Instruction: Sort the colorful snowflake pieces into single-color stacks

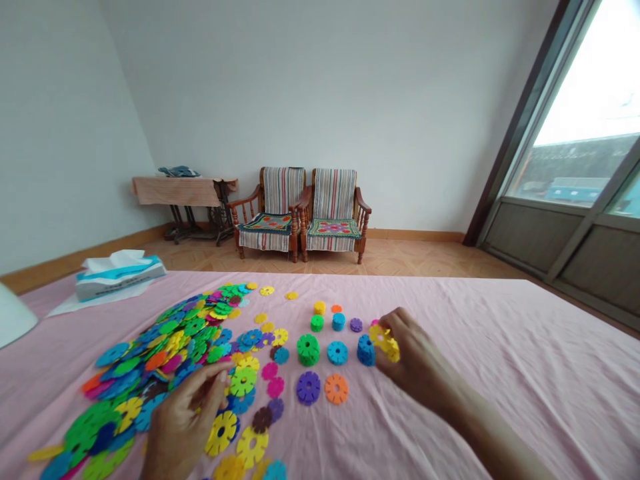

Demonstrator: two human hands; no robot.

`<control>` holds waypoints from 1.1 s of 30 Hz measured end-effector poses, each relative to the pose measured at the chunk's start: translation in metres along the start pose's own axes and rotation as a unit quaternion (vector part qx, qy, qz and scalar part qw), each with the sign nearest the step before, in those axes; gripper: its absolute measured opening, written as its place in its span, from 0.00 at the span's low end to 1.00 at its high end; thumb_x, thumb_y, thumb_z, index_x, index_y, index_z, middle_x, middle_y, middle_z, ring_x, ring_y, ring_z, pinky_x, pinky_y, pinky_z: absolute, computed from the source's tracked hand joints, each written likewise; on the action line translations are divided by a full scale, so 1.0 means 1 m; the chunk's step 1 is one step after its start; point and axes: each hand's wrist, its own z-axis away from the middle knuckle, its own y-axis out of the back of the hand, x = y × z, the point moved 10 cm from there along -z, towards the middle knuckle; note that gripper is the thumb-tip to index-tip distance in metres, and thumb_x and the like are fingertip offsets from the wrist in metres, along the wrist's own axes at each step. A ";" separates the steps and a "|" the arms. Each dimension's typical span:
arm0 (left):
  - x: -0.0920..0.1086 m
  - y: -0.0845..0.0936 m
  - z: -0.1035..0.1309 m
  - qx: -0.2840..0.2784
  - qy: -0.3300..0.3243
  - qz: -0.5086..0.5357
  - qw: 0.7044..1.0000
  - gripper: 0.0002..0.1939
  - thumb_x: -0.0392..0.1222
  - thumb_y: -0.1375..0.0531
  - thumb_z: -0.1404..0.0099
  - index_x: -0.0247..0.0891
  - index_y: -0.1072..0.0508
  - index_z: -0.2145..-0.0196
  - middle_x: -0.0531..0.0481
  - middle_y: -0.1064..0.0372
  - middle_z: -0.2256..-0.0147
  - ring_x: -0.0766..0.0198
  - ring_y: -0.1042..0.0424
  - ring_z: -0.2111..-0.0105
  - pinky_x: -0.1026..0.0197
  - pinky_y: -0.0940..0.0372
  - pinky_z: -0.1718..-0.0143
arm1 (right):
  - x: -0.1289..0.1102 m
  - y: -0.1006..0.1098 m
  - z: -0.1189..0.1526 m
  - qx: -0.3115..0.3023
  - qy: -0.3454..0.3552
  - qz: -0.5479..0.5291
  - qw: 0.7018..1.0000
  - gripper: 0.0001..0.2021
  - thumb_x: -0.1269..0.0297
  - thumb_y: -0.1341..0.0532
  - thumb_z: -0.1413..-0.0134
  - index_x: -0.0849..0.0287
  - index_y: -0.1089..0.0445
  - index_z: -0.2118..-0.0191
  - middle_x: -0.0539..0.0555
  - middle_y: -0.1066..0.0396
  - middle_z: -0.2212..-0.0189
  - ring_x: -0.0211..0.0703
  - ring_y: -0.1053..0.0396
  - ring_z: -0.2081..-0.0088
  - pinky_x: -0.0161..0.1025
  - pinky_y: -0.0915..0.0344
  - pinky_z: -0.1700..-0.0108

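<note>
My right hand (407, 357) is closed on several yellow snowflake discs (385, 343), notched round plastic pieces, just right of a blue disc stack (366, 350). Over the right edge of the big mixed disc pile (190, 333) is my left hand (185, 417), thumb and index finger drawn together. Whether it pinches a disc is hidden. A light green disc (243, 381) lies by its fingertips. Between the hands stand a green stack (308, 350) and a lighter blue stack (338, 353), with a purple disc (309, 387) and an orange disc (337, 389) nearer me.
Farther back are small yellow (319, 308), green (317, 323) and blue stacks (339, 321), plus small purple discs (356, 325). A tissue pack (120, 273) sits at the back left of the pink cloth (475, 320). Two wooden chairs (333, 200) stand beyond.
</note>
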 end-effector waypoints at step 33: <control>-0.017 -0.007 0.002 -0.025 0.021 0.026 0.999 0.14 0.53 0.39 0.41 0.41 0.24 0.64 0.56 0.25 0.78 0.63 0.25 0.81 0.69 0.29 0.80 | 0.052 -0.036 0.001 -0.062 0.035 0.047 0.996 0.19 0.71 0.44 0.49 0.58 0.37 0.49 0.59 0.33 0.55 0.50 0.36 0.54 0.48 0.41 0.51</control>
